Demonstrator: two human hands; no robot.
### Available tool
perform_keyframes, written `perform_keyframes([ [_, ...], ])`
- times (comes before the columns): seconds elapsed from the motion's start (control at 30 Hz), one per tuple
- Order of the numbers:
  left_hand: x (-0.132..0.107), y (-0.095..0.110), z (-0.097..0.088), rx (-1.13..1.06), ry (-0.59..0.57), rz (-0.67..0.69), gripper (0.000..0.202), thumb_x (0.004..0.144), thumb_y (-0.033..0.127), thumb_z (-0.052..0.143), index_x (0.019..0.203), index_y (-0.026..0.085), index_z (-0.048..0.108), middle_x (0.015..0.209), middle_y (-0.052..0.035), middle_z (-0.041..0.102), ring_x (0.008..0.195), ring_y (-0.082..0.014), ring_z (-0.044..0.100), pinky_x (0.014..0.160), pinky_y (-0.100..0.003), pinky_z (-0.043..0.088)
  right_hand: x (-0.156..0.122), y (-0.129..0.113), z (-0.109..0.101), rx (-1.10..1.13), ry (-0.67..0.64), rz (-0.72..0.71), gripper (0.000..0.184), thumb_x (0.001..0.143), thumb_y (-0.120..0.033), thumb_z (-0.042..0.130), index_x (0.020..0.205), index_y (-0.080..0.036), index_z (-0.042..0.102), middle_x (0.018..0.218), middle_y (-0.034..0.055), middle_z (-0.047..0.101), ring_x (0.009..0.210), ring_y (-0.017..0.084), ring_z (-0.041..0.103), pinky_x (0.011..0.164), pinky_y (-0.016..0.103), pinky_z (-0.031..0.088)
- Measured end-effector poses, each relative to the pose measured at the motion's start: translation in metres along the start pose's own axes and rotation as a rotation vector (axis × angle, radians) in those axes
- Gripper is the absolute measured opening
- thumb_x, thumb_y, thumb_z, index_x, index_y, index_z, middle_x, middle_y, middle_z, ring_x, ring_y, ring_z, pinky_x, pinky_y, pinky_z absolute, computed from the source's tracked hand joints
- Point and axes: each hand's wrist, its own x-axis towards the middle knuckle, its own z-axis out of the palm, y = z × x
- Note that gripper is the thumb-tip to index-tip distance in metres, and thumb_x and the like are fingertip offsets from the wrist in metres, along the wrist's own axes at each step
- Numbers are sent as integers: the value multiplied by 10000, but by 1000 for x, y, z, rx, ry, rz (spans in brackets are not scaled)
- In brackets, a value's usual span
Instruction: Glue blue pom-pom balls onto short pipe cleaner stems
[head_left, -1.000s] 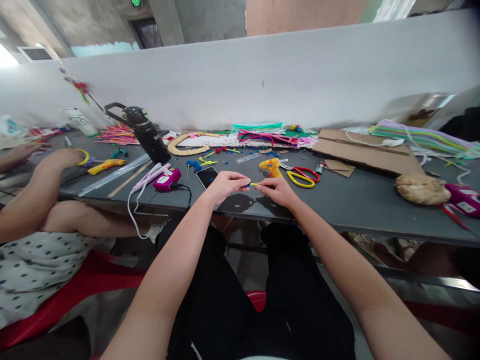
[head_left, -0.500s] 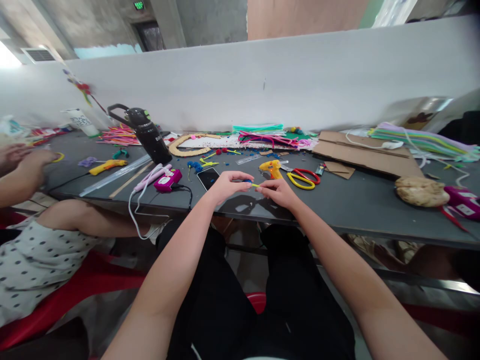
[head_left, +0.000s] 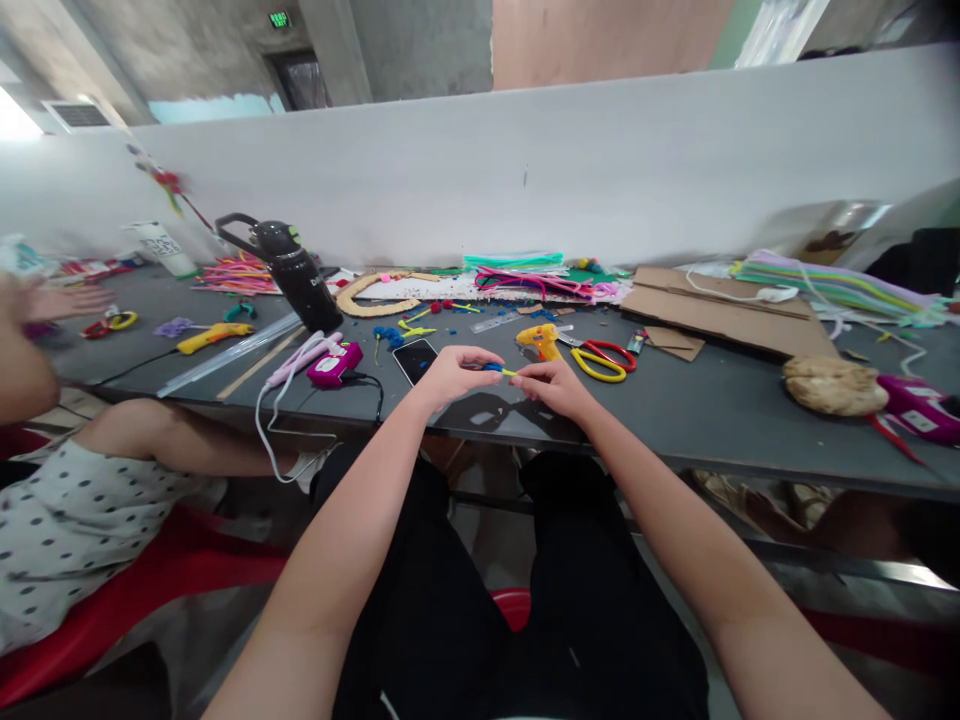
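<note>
Head view: your left hand (head_left: 450, 372) and right hand (head_left: 553, 384) pinch one small stick (head_left: 501, 370), blue at the left end, yellow at the right, just over the table's (head_left: 705, 410) near edge. One phone (head_left: 417, 357), one pair of scissors (head_left: 604, 357) lie beyond. Your grip hasn't changed; the neighbour's hand (head_left: 64, 300) has lifted.

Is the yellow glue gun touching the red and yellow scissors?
Cannot tell. In the head view the yellow glue gun and the scissors lie side by side, their edges meeting too closely to show a gap or contact.
</note>
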Motion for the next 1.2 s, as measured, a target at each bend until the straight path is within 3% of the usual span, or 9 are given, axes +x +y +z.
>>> perform_keyframes([
  [0.77,1,2,1,-194,-19,-86,405,587,343,857,894,101,751,789,-106,737,726,-172,683,822,-356,554,0,2,-2,22,-29,6,415,770,-537,658,857,-141,746,583,5,548,549,125,464,546,282,366],
  [0.87,0,2,0,-232,-54,-138,443,603,375,854,934,101,744,860,-119,736,789,-179,693,850,-352,549,0,3,-2,28,-32,5,403,768,-527,660,847,-141,747,573,5,546,542,125,465,542,284,369],
  [0.97,-2,4,-2,-248,-72,-184,551,668,430,809,1123,140,696,1020,-137,719,880,-198,700,876,-360,541,1,3,-2,49,-22,23,382,759,-509,670,828,-140,747,564,3,545,530,121,462,534,281,371],
  [1.07,-4,6,-4,-137,-71,-97,676,671,406,809,1285,207,608,1222,-144,653,985,-218,674,898,-372,525,1,2,-2,87,-15,51,371,747,-484,678,840,-132,747,553,-4,536,517,111,449,523,273,365],
  [1.2,-4,7,-4,20,-89,54,615,635,327,823,1210,184,658,1232,-134,650,1001,-212,650,898,-346,509,2,2,-2,128,-35,82,335,741,-445,685,827,-126,743,551,-8,539,512,100,444,516,261,355],
])
